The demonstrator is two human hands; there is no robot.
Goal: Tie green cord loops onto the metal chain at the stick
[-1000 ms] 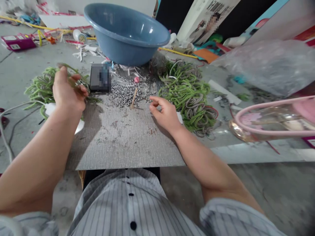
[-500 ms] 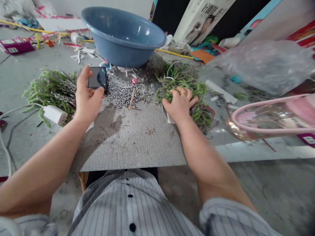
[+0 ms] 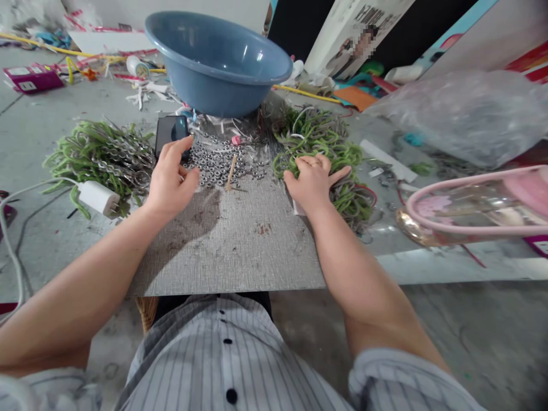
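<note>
My left hand (image 3: 173, 178) hovers over the table between a dark phone (image 3: 172, 130) and the bare board, thumb and fingers apart with nothing in them. Just beyond its fingertips lies a spread of small metal rings or beads (image 3: 216, 162), with a thin wooden stick (image 3: 232, 171) upright among them. To its left is a bundle of green cords with metal chains (image 3: 100, 151). My right hand (image 3: 311, 180) rests on a second heap of green and grey cords (image 3: 327, 134), fingers spread over it; what lies beneath the palm is hidden.
A blue basin (image 3: 222, 85) stands behind the metal pieces. A white charger plug (image 3: 99, 198) with its cable lies at left, near a purple box (image 3: 34, 78). At right are a pink-handled clear bottle (image 3: 479, 200) and a clear plastic bag (image 3: 466, 117).
My left hand has moved right and toward me, away from the green bundle, uncovering more of its chains. My right hand stays on the cord heap.
</note>
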